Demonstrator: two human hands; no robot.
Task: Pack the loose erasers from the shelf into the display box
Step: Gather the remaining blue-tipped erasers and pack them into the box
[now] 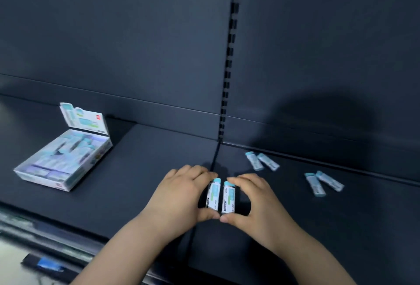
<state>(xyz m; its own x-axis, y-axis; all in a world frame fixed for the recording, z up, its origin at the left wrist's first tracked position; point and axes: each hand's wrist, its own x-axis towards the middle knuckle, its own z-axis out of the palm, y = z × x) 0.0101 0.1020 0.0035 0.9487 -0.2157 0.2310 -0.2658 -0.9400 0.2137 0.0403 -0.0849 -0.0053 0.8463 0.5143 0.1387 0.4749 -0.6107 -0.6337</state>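
Two white erasers with pale blue caps sit side by side between my hands near the shelf's middle seam. My left hand [181, 193] pinches the left eraser [213, 195] between fingertips and thumb. My right hand [254, 200] pinches the right eraser [228, 198] the same way. The open display box [66, 159] lies on the shelf at the left, lid flap upright, with several erasers inside. Two pairs of loose erasers lie to the right: one pair [261, 161] near the back wall, another pair [322, 182] further right.
The dark shelf [147, 171] has a seam running front to back under my hands. A slotted upright [229, 57] rises in the dark back wall. The shelf's front rail [45, 232] runs along the lower left.
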